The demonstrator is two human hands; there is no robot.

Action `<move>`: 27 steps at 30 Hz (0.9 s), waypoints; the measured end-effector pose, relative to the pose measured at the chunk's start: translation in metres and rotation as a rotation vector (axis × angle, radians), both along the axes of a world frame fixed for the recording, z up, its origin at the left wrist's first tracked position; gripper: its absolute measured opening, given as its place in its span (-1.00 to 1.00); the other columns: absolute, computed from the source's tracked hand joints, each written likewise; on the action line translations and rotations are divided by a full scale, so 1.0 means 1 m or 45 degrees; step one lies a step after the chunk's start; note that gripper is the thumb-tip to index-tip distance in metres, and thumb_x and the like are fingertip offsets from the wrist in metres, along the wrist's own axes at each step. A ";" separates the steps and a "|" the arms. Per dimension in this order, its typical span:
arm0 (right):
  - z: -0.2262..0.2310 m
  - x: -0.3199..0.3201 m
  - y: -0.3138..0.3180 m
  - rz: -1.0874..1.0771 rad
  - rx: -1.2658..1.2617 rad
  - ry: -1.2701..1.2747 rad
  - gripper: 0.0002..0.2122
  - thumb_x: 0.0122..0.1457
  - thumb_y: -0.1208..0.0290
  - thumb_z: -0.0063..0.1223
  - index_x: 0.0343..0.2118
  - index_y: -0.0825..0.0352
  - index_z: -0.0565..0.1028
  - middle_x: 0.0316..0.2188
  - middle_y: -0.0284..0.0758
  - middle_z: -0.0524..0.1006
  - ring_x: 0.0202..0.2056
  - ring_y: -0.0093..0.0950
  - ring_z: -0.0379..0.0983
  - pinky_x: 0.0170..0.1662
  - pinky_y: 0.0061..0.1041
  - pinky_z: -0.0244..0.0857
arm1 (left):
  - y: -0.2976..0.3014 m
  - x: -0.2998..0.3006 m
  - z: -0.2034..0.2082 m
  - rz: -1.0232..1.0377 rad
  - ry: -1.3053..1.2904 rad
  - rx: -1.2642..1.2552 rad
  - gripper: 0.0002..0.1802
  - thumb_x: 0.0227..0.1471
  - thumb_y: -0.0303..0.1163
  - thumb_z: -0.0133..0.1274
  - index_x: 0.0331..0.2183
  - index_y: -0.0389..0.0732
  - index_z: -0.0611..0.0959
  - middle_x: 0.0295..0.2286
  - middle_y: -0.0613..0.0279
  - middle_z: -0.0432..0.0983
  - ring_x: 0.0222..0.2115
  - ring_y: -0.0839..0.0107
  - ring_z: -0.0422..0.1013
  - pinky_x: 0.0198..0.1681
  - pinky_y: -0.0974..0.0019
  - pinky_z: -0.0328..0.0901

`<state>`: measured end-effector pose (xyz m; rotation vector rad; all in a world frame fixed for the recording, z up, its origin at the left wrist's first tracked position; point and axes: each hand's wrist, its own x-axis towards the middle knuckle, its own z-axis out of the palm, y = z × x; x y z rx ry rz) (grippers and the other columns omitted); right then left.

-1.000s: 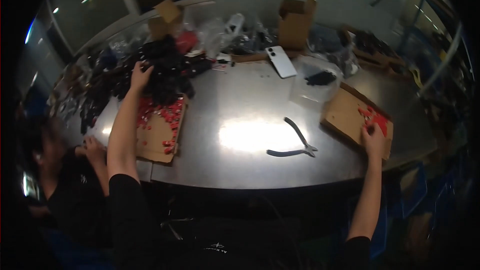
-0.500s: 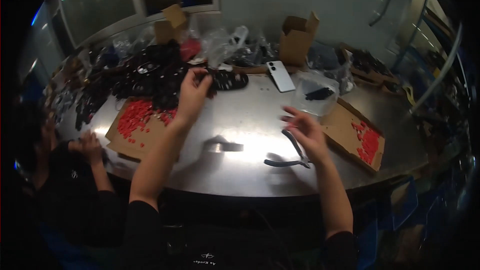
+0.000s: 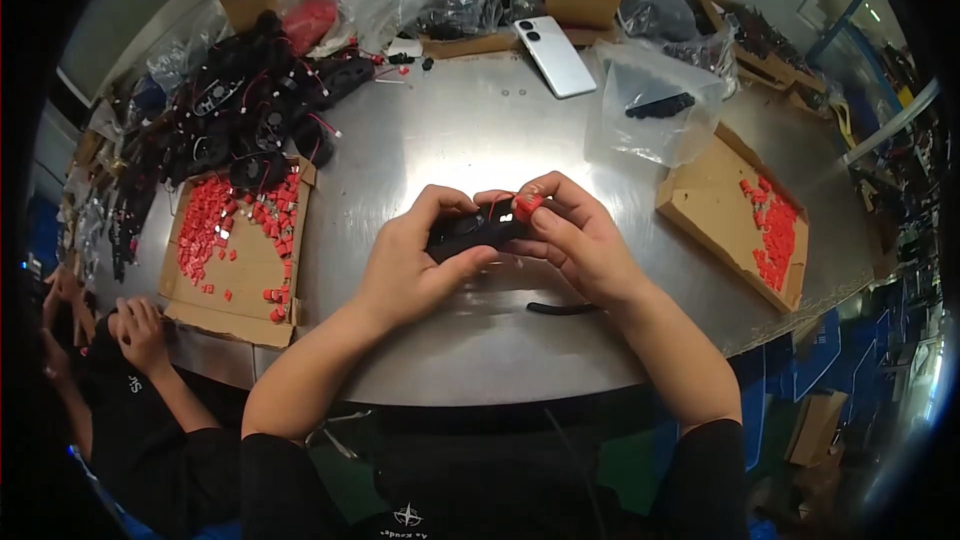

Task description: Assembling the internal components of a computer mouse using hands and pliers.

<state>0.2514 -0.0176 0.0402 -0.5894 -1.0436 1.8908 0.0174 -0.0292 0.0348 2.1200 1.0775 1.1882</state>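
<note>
Over the middle of the metal table, both my hands are close together on one small black plastic part (image 3: 470, 232) with a thin red wire. My left hand (image 3: 410, 260) wraps round its left end, thumb along the near side. Between the fingertips and thumb of my right hand (image 3: 592, 248) is a small red piece (image 3: 527, 205), against the part's right end. Fingers hide much of the part, so I cannot tell whether the red piece is fixed to it. Under my right hand lie pliers, with one dark handle (image 3: 560, 309) showing.
A heap of black wired parts (image 3: 250, 105) lies at the far left, beside a cardboard tray (image 3: 235, 325) of red pieces. Another tray (image 3: 690, 190) of red pieces is at right. Behind are a phone (image 3: 560, 62) and clear plastic bag (image 3: 650, 140). A co-worker's hand (image 3: 140, 335) rests at left.
My hands, apart before, have come together. My left hand has come back from near the heap and now holds the black part. The view has tilted down.
</note>
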 end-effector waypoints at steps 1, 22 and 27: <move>0.008 -0.001 -0.003 -0.034 0.061 -0.160 -0.83 0.42 0.36 0.06 -0.05 0.32 0.43 -0.03 -0.29 0.54 -0.03 -0.49 0.55 0.03 -0.47 0.51 | -0.004 -0.004 -0.004 -0.068 -0.082 -0.329 -0.46 0.11 -0.10 0.34 -0.01 -0.19 0.56 -0.25 0.08 0.67 -0.31 0.27 0.59 -0.21 0.20 0.46; 0.004 0.010 0.001 -0.722 1.280 -0.769 -0.73 0.21 0.70 0.17 -0.02 0.42 0.54 -0.19 -0.27 0.59 -0.19 -0.57 0.53 -0.13 -0.59 0.42 | -0.003 0.000 -0.023 -0.499 -1.104 -1.422 -0.28 0.47 0.18 -0.49 0.17 -0.19 0.46 -0.21 -0.06 0.64 -0.31 0.27 0.62 -0.20 0.25 0.47; -0.002 -0.013 -0.023 -0.454 1.216 -0.878 -0.76 0.07 0.64 0.40 -0.19 0.43 0.61 -0.32 -0.25 0.68 -0.34 -0.48 0.67 -0.24 -0.51 0.52 | -0.008 0.010 -0.017 -0.188 -1.169 -1.383 -0.35 0.47 0.16 -0.41 0.10 -0.17 0.50 -0.18 0.07 0.62 -0.21 0.32 0.58 -0.05 0.23 0.44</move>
